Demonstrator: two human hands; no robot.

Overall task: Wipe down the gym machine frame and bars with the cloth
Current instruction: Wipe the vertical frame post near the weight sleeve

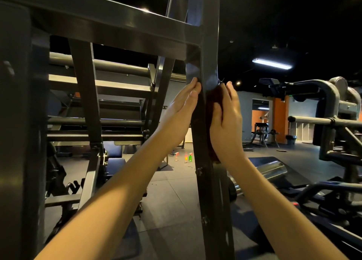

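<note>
Place: a gym, dimly lit | between left hand (182, 112) and right hand (227, 118): steel upright (207, 34) of a weight machine | beyond the left hand: rows of steel bars (98, 63), spray bottles (185, 157) on rubber floor tiles (172, 191) | past the right hand: another heavy machine (333, 95), bench (261, 125) further back, strip light (271, 63) on a black ceiling (293, 14)
</note>
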